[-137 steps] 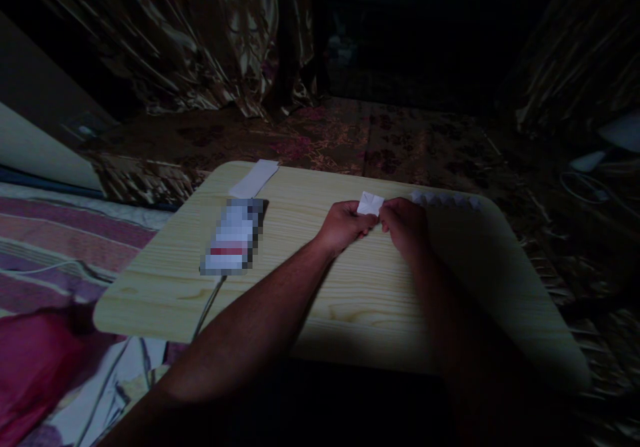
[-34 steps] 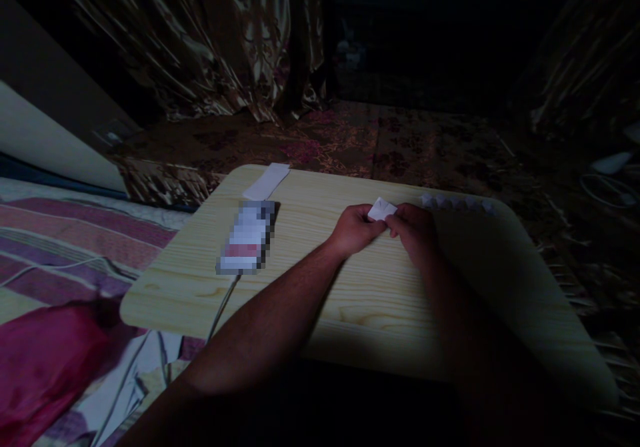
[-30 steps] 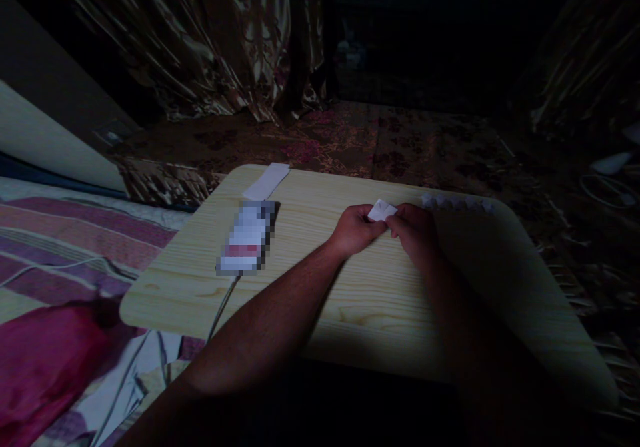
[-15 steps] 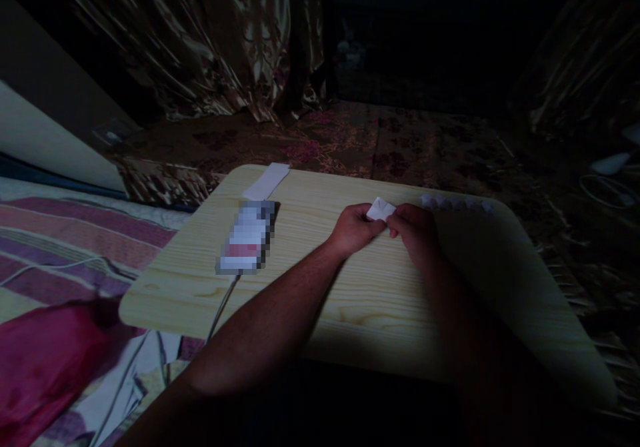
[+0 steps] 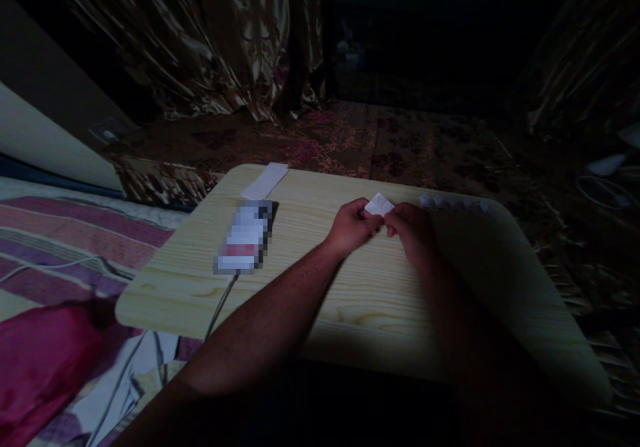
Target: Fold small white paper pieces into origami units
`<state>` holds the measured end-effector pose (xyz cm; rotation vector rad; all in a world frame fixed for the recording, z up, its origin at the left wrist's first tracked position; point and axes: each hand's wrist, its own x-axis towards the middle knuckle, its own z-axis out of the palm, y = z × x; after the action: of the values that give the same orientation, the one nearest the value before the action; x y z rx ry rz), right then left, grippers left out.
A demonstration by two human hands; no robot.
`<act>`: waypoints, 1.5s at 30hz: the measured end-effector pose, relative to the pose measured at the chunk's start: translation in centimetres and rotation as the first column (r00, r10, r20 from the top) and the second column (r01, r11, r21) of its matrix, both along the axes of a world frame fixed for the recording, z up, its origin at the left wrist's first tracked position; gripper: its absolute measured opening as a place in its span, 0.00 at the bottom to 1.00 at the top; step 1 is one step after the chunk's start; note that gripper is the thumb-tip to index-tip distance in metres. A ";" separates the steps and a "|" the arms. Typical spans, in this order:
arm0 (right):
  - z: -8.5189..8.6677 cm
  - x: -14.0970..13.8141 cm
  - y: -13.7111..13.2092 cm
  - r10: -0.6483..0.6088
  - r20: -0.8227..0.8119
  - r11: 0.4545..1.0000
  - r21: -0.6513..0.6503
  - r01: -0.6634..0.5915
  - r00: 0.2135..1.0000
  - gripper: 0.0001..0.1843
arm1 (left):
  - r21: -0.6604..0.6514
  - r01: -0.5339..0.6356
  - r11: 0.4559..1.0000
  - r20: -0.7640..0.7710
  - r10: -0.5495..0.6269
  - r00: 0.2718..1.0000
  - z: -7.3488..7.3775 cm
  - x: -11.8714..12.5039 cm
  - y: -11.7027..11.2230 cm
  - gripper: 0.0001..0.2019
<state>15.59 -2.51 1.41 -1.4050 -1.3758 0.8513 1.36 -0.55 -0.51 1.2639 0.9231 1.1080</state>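
A small folded piece of white paper (image 5: 379, 203) is pinched between both hands over the wooden table (image 5: 300, 233). My left hand (image 5: 350, 225) grips its left and lower side with thumb and fingers. My right hand (image 5: 411, 228) is closed on its lower right edge, the thumb near the paper's bottom corner. The paper shows a diamond shape with a crease at its top. Just beyond my right hand, several small folded paper pieces (image 5: 455, 204) sit in a row along the far edge of the table.
On the table's left lies a blurred-out phone (image 5: 244, 237) with a cable (image 5: 220, 307) running off the near edge. Behind it are white paper strips (image 5: 265, 180). A striped bed cover (image 5: 75, 233) and a pink cloth or bag (image 5: 45, 367) lie to the left. Curtains (image 5: 260, 47) hang behind.
The folded paper has turned slightly and tipped up, so its point now faces away from me. Both hands have shifted a little left and keep hold of it.
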 end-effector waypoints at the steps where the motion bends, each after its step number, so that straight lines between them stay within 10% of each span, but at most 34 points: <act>1: -0.1 -0.1 0.1 0.013 -0.029 1.000 -0.012 -0.013 1.000 0.08 | -0.010 -0.007 1.000 -0.001 0.007 1.000 0.0 0.0 0.0 0.12; 11: -0.6 0.0 0.5 0.067 -0.175 0.994 0.094 -0.051 0.982 0.19 | 0.189 -0.042 0.981 -0.121 0.066 0.990 -1.2 0.0 0.3 0.07; 45: -1.0 -0.3 0.2 0.116 -0.022 0.982 0.150 -0.112 0.993 0.18 | -0.160 -0.011 0.987 0.247 0.051 0.968 0.1 -0.8 1.0 0.11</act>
<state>15.34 -2.35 0.43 -1.2045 -1.4759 0.8233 0.61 0.50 -0.39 0.9580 0.8234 1.1649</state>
